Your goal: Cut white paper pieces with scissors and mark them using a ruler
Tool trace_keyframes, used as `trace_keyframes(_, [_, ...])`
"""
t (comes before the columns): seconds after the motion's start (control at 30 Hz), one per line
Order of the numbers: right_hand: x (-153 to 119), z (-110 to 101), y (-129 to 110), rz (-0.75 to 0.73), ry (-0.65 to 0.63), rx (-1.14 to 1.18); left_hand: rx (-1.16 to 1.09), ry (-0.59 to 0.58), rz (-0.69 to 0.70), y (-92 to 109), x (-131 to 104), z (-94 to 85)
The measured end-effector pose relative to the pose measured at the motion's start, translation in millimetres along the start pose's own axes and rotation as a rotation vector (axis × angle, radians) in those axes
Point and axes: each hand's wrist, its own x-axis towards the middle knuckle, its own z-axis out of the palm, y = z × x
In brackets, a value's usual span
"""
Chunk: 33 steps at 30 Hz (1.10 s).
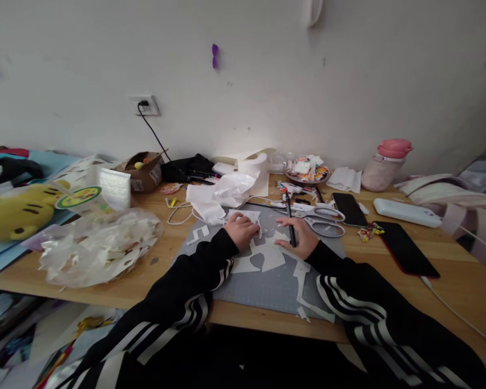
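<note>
My right hand (298, 237) holds a black pen-like tool (290, 219) upright between thumb and fingers, over the right part of the grey cutting mat (247, 292). My left hand (242, 231) is on the mat's upper middle, fingers curled at a small white piece (251, 216); its fingertips are partly hidden. Cut pieces of white paper (273, 255) lie between and below my hands. A thin, irregular paper strip (303, 289) runs toward the mat's front right edge.
Grey-handled scissors (326, 228) and a black phone (349, 209) sit right of the mat. Beyond are crumpled tissue (235, 189), a bowl of scraps (306, 178) and a pink-lidded bottle (384, 167). At left are a plastic bag (97, 254) and yellow plush (18, 213).
</note>
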Motion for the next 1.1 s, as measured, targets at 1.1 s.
trace_keyframes(1.1, [14, -45, 16, 0.044, 0.125, -0.082, -1.053, 0.140, -0.435, -13, 2, 3.1])
